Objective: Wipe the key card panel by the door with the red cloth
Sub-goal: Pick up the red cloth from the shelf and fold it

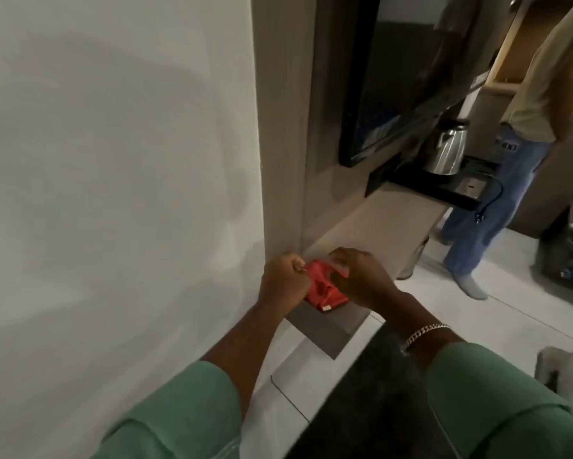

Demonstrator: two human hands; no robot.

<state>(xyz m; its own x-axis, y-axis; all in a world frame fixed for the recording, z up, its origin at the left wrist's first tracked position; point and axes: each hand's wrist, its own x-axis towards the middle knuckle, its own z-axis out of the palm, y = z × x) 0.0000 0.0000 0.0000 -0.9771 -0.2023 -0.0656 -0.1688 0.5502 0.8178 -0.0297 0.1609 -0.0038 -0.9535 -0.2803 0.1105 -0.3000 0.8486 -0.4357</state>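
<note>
A bunched red cloth (324, 288) hangs between both my hands, low in the middle of the view. My left hand (283, 281) grips its left edge in a closed fist. My right hand (361, 276) pinches its upper right edge, with a chain bracelet on that wrist. Both hands are just above the near corner of a light wooden shelf (377, 220). No key card panel or door shows in this view.
A plain white wall (113, 193) fills the left. A wood-look pillar (278, 127) and a wall TV (404, 77) stand behind the shelf. A steel kettle (445, 147) sits on a black tray (444, 187). A person in jeans (496, 193) stands at right on the tiled floor.
</note>
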